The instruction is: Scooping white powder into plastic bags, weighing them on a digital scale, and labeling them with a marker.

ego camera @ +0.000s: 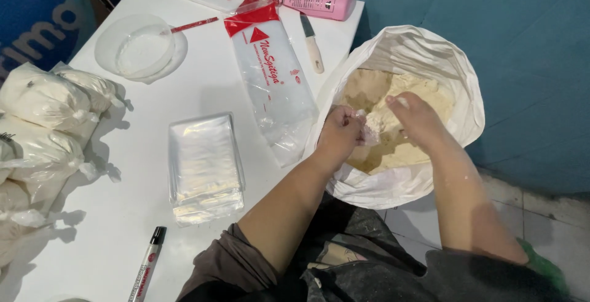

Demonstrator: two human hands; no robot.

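A large white sack point(458, 74) stands open beside the table, filled with pale yellowish flour point(393, 93). Both my hands are inside its mouth. My left hand point(340, 131) is closed on a small clear plastic bag point(369, 131) at the flour's surface. My right hand point(413, 116) reaches into the flour right next to that bag, fingers dusted with flour and partly sunk in it. What the right hand holds, if anything, is hidden.
On the white table point(141, 148) lie a stack of clear plastic bags point(204, 165), an empty clear bag with red header point(270, 71), a knife point(313, 44), a pink tube point(313, 0), a round lidded container point(142, 49), a marker point(147, 271) and several tied flour bags point(43, 124).
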